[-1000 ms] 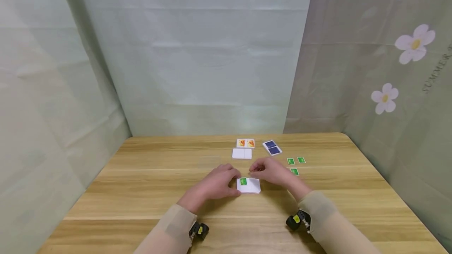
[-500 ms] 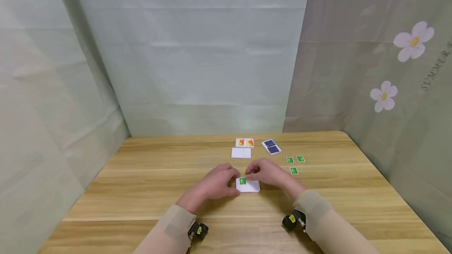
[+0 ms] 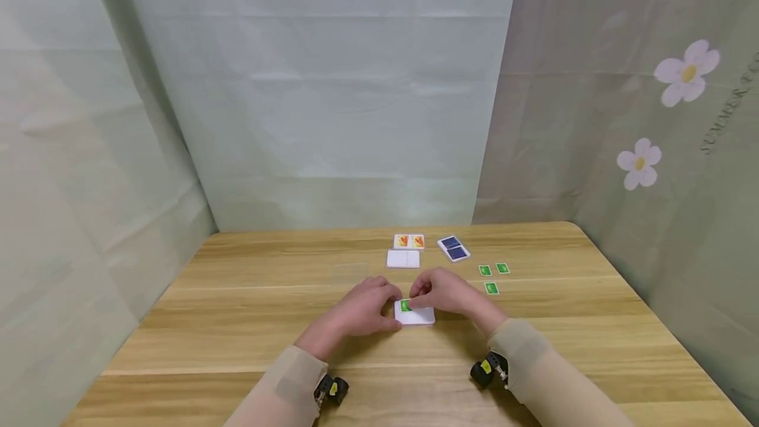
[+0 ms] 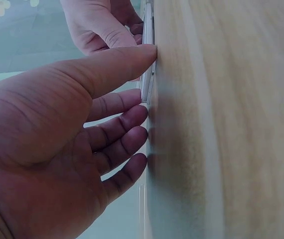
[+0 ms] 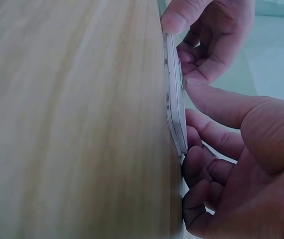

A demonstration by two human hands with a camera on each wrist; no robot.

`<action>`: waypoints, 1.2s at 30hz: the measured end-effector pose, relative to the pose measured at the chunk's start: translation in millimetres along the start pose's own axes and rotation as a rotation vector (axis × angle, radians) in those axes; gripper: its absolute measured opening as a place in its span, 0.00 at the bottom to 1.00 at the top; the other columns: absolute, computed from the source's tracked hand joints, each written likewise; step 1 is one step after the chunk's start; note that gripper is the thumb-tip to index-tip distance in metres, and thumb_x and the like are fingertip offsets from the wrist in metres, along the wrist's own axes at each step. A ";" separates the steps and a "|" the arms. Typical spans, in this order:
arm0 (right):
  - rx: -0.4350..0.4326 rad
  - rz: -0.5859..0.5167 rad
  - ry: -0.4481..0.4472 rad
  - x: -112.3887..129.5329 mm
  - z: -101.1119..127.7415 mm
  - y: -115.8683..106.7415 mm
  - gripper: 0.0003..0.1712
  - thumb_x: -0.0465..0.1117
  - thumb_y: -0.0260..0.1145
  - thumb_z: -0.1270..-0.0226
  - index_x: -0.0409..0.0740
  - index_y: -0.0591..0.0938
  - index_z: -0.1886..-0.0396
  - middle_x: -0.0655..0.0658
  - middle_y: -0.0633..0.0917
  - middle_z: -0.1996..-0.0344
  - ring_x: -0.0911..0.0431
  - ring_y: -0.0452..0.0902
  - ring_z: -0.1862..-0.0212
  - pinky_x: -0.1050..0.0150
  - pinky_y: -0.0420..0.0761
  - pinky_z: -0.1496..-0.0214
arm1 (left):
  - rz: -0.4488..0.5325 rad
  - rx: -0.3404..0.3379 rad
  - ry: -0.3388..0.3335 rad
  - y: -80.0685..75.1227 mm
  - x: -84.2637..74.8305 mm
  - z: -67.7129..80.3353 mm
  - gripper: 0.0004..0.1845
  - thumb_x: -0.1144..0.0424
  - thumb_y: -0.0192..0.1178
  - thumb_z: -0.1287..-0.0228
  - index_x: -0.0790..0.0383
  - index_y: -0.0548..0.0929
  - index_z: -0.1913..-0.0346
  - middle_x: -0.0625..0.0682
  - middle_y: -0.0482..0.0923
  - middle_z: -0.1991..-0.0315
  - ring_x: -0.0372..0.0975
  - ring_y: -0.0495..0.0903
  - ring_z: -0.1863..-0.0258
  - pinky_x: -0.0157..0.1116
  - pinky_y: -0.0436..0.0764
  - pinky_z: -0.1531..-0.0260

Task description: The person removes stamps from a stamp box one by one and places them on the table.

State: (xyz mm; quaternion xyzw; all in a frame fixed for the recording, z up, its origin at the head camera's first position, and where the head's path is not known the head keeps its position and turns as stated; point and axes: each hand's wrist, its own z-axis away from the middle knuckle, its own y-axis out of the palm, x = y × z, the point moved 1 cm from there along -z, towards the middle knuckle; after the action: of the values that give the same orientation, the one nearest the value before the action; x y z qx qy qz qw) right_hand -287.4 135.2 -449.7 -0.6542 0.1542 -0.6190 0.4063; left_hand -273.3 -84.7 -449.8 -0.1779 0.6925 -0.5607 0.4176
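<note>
A thin white rectangular case (image 3: 422,317) lies flat on the table, seen edge-on in both wrist views. My left hand (image 3: 364,308) holds its left end, thumb (image 4: 142,55) at the near edge and index finger at the far edge. A small green square card (image 3: 405,306) lies on the case's left half, its right side hidden by my right thumb. My right hand (image 3: 446,292) reaches over the case from the right. Its thumb (image 5: 207,97) presses down at the card while the other fingers bend loosely by the far edge.
Several more cards lie beyond: green square cards (image 3: 491,288) to the right, a dark blue two-panel case (image 3: 454,249), an orange-pictured case (image 3: 409,241) and a plain white one (image 3: 403,259). A faint clear sheet (image 3: 351,273) lies left. Cloth backdrops (image 3: 356,117) surround the wooden table (image 3: 267,321).
My right hand has moved left from the case's far edge until its thumb overlaps the green card. The left hand stays at the case's left end.
</note>
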 end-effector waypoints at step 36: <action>0.004 -0.084 0.012 -1.8 -1.0 0.5 0.03 0.36 0.78 0.27 0.47 0.91 0.59 0.51 0.86 0.65 0.55 0.78 0.60 0.59 0.76 0.52 | 0.009 -0.014 0.008 4.6 3.5 -1.4 0.28 0.52 0.81 0.34 0.60 0.87 0.37 0.50 0.83 0.43 0.42 0.77 0.46 0.45 0.80 0.39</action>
State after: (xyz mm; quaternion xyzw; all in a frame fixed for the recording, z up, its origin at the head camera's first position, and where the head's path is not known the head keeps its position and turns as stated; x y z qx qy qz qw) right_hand -288.6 135.8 -451.4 -0.6555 0.1278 -0.6398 0.3804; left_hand -275.4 -85.0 -455.4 -0.1754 0.6989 -0.5548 0.4159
